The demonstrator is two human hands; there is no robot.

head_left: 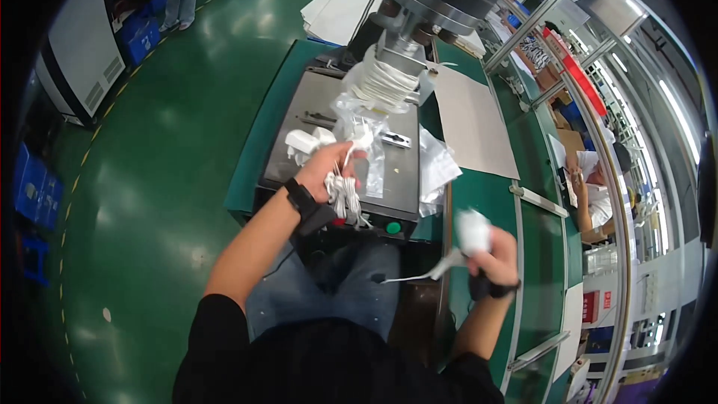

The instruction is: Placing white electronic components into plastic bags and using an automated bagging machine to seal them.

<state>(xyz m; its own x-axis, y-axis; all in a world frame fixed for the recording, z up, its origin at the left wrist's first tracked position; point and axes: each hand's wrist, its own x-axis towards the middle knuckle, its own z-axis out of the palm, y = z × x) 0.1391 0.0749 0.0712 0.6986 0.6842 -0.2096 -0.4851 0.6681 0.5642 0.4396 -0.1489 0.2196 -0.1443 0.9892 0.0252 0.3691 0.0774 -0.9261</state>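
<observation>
My left hand (329, 168) is closed round a coiled bundle of white cable (343, 196) above the front of the machine's metal bed. A white plug-like piece (362, 137) shows at its fingertips. Just beyond that hand, white adapter-like pieces (303, 142) lie beside clear plastic bags (375, 172). Off to the right, over the green bench, my right hand (497, 256) is closed on a white object (473, 230), too smeared by motion to identify. From that hand a white strip or cord (446, 263) trails toward my lap.
A press head (430, 4) hangs over the metal bed (295, 108), with white cord (383, 82) wrapped beneath it. A green button (393, 228) is on the machine's front. Plastic bags (437, 168), cardboard (471, 120) and a metal rail (538, 200) lie rightward. Other people work nearby.
</observation>
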